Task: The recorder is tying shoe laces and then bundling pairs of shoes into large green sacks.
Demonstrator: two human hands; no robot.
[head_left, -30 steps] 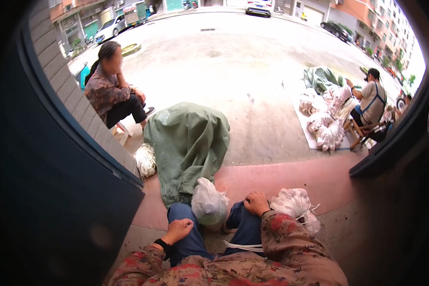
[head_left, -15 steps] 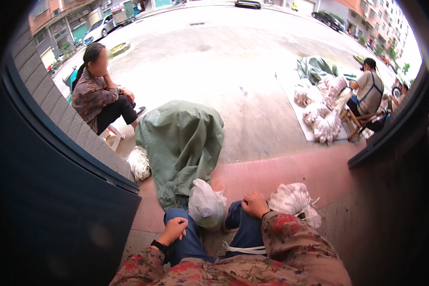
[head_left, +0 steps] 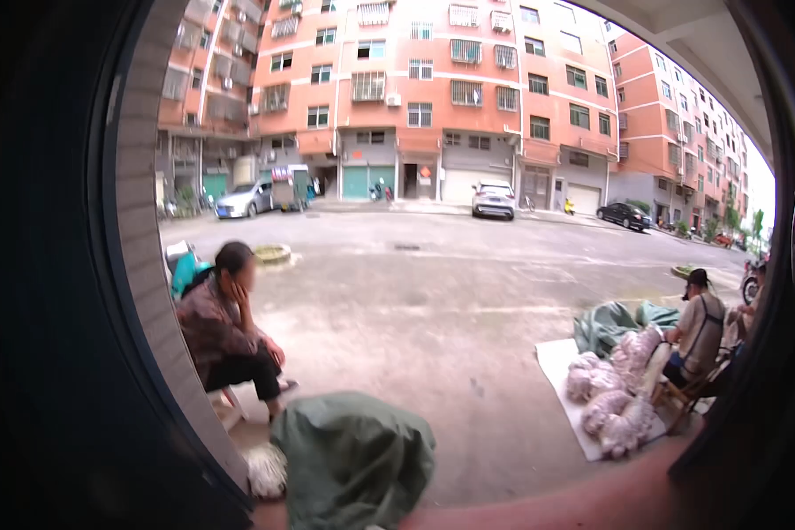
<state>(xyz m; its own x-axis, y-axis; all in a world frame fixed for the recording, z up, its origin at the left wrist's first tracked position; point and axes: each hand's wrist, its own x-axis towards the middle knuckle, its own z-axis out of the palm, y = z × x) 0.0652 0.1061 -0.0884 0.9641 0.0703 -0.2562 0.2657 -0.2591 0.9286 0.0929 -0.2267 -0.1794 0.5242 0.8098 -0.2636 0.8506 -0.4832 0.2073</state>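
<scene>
Orange apartment blocks [head_left: 442, 88] now loom far beyond the green tarpaulin [head_left: 353, 455]; both hands are out of view, pose untellable.

Near left, a tarp [head_left: 358, 459] lies right of a bundle [head_left: 267, 470]. On the right, a mat [head_left: 556, 360] bears clumps [head_left: 625, 424]. Far off, cars [head_left: 493, 200] stand before buildings [head_left: 433, 119].

A dull green cover [head_left: 353, 455], cloth or tarpaulin, rises in a broad, rounded hump low in the view, left of its middle. Soft folds run down its side, and its foot is cut off at the lower edge. Just beside it on the left, on the ground [head_left: 477, 424], sits a small rounded off-white bundle [head_left: 267, 471], its finer detail blurred.
</scene>
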